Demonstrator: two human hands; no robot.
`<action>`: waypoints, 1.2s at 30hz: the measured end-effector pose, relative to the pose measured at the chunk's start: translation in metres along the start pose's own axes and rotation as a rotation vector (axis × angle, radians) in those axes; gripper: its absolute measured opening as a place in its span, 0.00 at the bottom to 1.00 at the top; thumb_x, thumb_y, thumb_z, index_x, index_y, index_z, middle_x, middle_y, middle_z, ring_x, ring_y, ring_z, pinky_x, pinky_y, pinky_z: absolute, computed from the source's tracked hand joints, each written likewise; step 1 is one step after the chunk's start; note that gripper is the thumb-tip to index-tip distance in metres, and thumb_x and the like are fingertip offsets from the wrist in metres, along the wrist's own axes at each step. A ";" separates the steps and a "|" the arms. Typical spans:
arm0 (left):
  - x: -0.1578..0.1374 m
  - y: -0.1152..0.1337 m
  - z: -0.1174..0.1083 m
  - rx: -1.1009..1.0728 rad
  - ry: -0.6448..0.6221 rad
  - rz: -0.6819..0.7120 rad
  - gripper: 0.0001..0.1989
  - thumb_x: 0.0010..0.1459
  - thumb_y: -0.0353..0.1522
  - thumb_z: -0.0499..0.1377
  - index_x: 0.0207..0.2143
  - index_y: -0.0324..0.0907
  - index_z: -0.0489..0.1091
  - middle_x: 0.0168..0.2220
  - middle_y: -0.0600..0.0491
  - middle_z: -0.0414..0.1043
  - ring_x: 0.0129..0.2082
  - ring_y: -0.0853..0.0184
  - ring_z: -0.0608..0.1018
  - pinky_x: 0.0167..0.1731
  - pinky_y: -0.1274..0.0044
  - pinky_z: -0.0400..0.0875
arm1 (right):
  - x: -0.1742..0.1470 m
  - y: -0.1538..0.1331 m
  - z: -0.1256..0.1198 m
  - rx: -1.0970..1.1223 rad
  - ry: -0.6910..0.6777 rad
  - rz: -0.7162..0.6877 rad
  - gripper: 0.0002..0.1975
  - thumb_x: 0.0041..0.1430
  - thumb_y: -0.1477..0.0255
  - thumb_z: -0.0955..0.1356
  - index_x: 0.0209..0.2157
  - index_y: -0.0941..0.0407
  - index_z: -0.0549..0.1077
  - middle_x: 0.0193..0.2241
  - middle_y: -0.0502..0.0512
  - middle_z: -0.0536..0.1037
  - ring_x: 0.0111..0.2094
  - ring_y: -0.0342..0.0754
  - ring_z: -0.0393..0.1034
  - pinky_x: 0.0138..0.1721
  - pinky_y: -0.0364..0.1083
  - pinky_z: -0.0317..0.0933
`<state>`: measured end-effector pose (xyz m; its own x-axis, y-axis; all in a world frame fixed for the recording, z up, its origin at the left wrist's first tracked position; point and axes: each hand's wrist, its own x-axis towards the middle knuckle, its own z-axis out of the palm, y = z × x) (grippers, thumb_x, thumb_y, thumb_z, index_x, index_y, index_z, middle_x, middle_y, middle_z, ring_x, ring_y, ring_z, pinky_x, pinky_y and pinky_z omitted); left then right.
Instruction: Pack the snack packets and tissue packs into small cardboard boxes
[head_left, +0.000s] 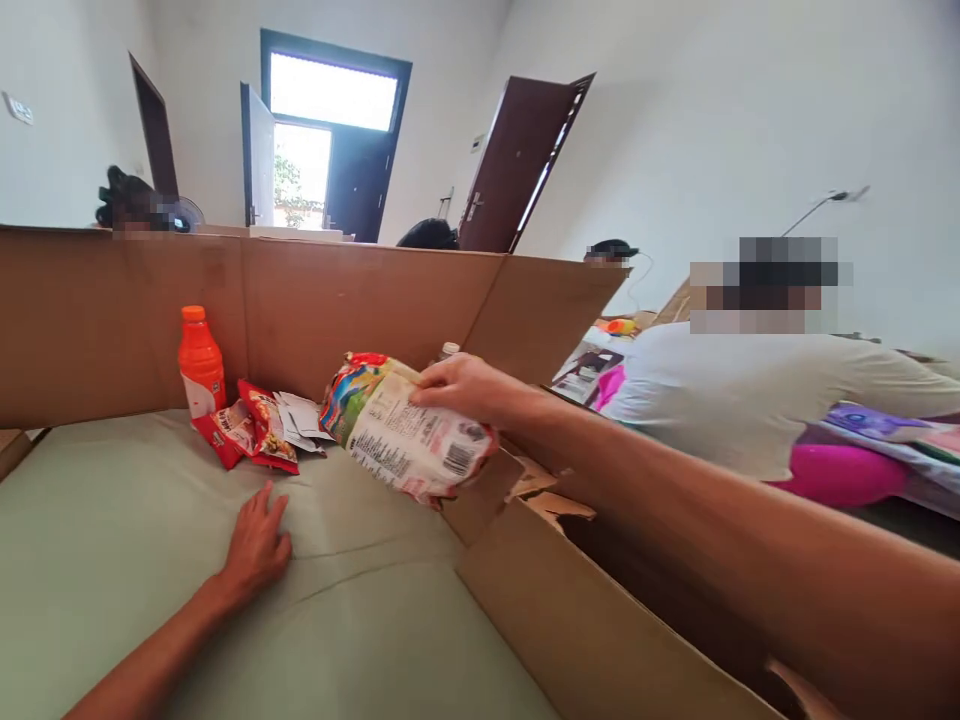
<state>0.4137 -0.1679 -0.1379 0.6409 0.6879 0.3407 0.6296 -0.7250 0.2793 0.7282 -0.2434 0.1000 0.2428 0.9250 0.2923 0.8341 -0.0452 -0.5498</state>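
Observation:
My right hand point(465, 388) pinches the upper edge of a colourful snack bag point(409, 430), whose printed back with a barcode faces me. The bag is held tilted at the right side of the green-grey cloth surface point(360, 620). On that cloth my left hand point(259, 535) rests with its fingers apart, holding nothing. Just beyond its fingertips lie red snack packets point(259, 430) and some white packets point(300, 418). An orange bottle point(201, 365) stands upright behind the red packets. Behind my right hand the white cap of another bottle point(450, 350) shows; its body is mostly hidden.
A cardboard wall point(360, 300) runs along the back, and a lower cardboard piece point(585, 610) with torn edges borders the right side. A person in a light shirt point(712, 400) sits beyond it at the right. Doors stand in the far wall.

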 end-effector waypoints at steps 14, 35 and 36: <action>-0.023 -0.028 0.018 -0.025 0.148 -0.052 0.13 0.57 0.29 0.56 0.44 0.45 0.76 0.61 0.44 0.70 0.64 0.50 0.69 0.64 0.56 0.66 | -0.017 -0.069 0.049 -0.077 -0.086 -0.146 0.12 0.60 0.71 0.64 0.33 0.56 0.81 0.27 0.52 0.81 0.30 0.45 0.72 0.33 0.43 0.62; 0.126 0.261 -0.079 -0.253 0.146 0.796 0.18 0.64 0.30 0.52 0.55 0.46 0.68 0.66 0.45 0.63 0.66 0.52 0.65 0.64 0.54 0.64 | -0.238 0.161 -0.120 -0.175 0.149 0.340 0.16 0.65 0.68 0.61 0.34 0.56 0.80 0.35 0.54 0.83 0.37 0.49 0.74 0.39 0.44 0.63; 0.134 0.285 -0.077 -0.244 0.037 0.858 0.20 0.62 0.29 0.52 0.56 0.43 0.68 0.67 0.43 0.61 0.68 0.51 0.62 0.65 0.53 0.61 | -0.241 0.160 -0.119 -0.180 0.133 0.333 0.16 0.65 0.69 0.61 0.39 0.56 0.80 0.39 0.55 0.83 0.40 0.50 0.75 0.42 0.44 0.64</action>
<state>0.6451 -0.2847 0.0568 0.8311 -0.0940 0.5481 -0.1744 -0.9800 0.0964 0.8614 -0.5187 0.0345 0.5670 0.7919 0.2265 0.7693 -0.4109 -0.4892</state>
